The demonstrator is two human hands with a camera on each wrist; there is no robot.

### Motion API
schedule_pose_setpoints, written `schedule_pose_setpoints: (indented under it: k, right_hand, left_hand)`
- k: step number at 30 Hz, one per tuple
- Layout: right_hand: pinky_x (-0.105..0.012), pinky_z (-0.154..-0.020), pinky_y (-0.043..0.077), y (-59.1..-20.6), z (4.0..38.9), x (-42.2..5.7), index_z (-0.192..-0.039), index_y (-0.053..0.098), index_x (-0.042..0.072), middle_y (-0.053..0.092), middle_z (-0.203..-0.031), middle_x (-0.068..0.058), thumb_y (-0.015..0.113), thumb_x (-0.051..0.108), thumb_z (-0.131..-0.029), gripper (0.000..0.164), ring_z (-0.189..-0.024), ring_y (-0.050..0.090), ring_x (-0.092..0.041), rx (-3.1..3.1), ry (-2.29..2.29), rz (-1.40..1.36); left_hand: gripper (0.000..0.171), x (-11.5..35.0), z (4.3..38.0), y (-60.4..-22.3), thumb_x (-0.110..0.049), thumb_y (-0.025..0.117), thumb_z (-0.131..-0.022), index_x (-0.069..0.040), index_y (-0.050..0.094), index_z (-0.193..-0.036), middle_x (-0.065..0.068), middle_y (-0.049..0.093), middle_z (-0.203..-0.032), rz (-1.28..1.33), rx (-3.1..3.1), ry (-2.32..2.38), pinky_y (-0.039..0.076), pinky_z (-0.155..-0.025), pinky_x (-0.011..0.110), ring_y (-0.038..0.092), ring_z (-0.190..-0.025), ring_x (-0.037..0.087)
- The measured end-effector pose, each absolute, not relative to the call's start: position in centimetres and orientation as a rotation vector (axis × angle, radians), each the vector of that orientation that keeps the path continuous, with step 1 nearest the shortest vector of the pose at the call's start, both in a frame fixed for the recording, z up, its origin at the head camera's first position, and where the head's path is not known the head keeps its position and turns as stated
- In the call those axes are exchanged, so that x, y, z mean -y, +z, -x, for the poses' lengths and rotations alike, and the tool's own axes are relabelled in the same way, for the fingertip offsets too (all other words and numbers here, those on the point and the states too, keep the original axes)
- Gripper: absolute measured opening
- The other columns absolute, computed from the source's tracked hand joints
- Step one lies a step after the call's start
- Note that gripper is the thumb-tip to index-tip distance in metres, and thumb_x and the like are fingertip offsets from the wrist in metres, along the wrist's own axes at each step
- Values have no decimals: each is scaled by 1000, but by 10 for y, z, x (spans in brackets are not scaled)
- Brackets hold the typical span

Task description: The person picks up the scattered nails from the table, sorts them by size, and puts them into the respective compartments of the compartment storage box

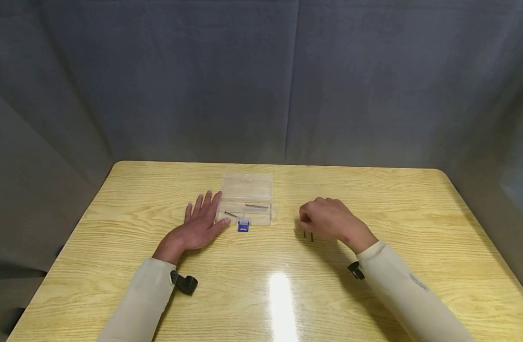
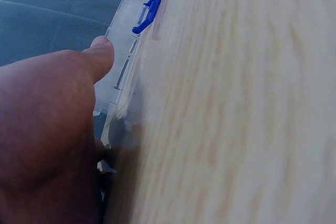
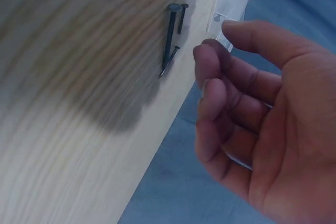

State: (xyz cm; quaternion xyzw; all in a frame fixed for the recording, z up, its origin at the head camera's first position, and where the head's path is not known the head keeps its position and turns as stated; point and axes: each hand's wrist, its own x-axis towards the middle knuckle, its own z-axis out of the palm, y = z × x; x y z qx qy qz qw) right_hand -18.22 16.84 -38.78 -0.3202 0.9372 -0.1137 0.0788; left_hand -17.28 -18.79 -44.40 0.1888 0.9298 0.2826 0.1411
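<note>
My left hand (image 1: pixel 197 230) lies with fingers spread and thumb out at the left side of a clear plastic case (image 1: pixel 261 220). The case's lid (image 1: pixel 246 186) is folded back, and a blue latch (image 1: pixel 243 227) hangs at its front. Two nails (image 1: pixel 256 206) lie inside, one in the back part and one near the front left. To the right, my right hand (image 1: pixel 330 219) hovers over loose nails on the table, its fingers loosely bent and holding nothing. A thick long nail (image 3: pixel 170 35), a shorter nail (image 3: pixel 182 18) and a thin nail (image 3: pixel 169 61) lie beside its fingertips.
Both hands work over a wood-grain table (image 1: pixel 227 294) with rounded far corners. Dark grey-blue curtains (image 1: pixel 180 85) hang behind it and along the sides. Each sleeve carries a small black wrist device (image 1: pixel 185 283).
</note>
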Motion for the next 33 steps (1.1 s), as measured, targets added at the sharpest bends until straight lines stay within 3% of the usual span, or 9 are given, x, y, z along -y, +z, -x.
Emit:
schedule_pose_setpoints:
  k: [13, 17, 24, 33]
  right_hand:
    - [-28, -50, 24, -394, 171, -187, -61, 48, 22, 35, -56, 11, 73, 26, -97, 45, -51, 28, -7, -2820, -315, 845]
    - [-29, -49, 24, -395, 169, -187, -60, 48, 22, 35, -57, 11, 74, 23, -96, 44, -52, 29, -8, -2829, -298, 840]
    - [-30, -54, 16, -395, 168, -187, -60, 29, 24, 17, -60, 10, 71, 12, -94, 56, -57, 15, -10, -2835, -305, 841]
    - [-30, -54, 16, -396, 169, -194, -60, 30, 24, 18, -60, 11, 73, 7, -86, 53, -57, 16, -9, -2839, -288, 855]
  left_hand:
    - [76, 189, 173, -444, -43, 35, -112, -3, -4, -164, 28, -13, -167, -546, -2677, 812, -15, -116, 61, -18, -152, 44]
    - [76, 188, 173, -443, -42, 36, -112, -4, -4, -165, 28, -12, -167, -548, -2678, 812, -15, -116, 61, -17, -152, 45]
    - [76, 189, 172, -442, -42, 37, -112, -4, -3, -165, 28, -12, -167, -549, -2678, 812, -15, -116, 61, -17, -152, 44]
    - [77, 188, 172, -442, -43, 36, -112, -3, -3, -165, 28, -11, -167, -543, -2675, 813, -15, -116, 61, -16, -152, 44]
